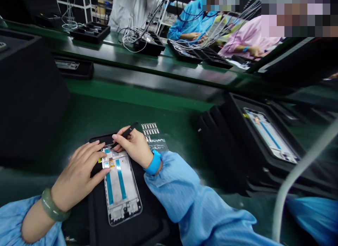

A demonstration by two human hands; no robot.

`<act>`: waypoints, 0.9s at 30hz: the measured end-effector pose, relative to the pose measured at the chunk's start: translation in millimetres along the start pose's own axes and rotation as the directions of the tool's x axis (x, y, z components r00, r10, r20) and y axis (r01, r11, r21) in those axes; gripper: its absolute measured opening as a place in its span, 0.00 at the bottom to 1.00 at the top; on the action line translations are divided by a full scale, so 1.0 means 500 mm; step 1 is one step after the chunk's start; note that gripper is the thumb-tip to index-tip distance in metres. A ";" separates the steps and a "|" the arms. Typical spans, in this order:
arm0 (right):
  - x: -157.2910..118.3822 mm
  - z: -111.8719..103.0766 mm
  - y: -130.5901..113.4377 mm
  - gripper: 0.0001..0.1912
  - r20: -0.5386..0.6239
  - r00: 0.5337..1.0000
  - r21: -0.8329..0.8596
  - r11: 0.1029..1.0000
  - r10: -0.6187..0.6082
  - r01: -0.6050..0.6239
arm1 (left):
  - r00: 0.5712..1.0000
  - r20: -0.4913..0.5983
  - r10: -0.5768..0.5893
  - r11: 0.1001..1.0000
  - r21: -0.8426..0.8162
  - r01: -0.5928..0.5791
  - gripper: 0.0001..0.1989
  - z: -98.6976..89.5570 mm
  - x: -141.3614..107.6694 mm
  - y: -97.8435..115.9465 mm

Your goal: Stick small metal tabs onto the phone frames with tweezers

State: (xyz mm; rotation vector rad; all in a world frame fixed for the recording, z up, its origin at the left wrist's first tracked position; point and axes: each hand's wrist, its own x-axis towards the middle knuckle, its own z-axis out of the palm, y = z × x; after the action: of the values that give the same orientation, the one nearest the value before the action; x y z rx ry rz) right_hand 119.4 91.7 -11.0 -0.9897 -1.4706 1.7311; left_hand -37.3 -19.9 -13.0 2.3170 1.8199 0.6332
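A silver phone frame with two blue strips lies on a black foam tray in front of me. My left hand rests along the frame's upper left edge, its fingers spread and nothing gripped in them. Pinched in my right hand is a black tweezer-like tool, its tip down at the top end of the frame. Just beyond that hand, a sheet of small pale parts lies on the green mat, with a clear plastic piece beside it.
Stacked black trays stand at the right, the top one holding another phone frame. A large black block is at the left. A pale curved tube crosses the lower right. Across the bench are people, cables and black trays.
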 end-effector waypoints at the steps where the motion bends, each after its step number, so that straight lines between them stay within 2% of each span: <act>1: 0.000 0.000 0.000 0.13 -0.002 1.000 -0.004 1.000 -0.001 0.001 | 1.000 0.001 0.002 1.000 0.000 -0.002 0.15 0.000 0.000 0.000; 19: -0.002 0.003 0.000 0.11 -0.019 1.000 -0.058 0.998 -0.002 0.001 | 0.999 0.001 0.052 0.998 0.039 -0.052 0.16 0.004 -0.001 -0.003; 27: -0.003 0.003 0.001 0.11 -0.011 1.000 -0.116 0.993 -0.028 0.026 | 0.996 0.015 0.093 0.985 0.144 -0.095 0.18 0.008 0.001 0.000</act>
State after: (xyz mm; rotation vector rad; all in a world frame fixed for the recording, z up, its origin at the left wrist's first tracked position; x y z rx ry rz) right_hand 119.0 89.6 -10.9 -1.0335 -1.5837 1.6330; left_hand -35.4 -18.7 -16.2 2.5068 1.8187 0.5189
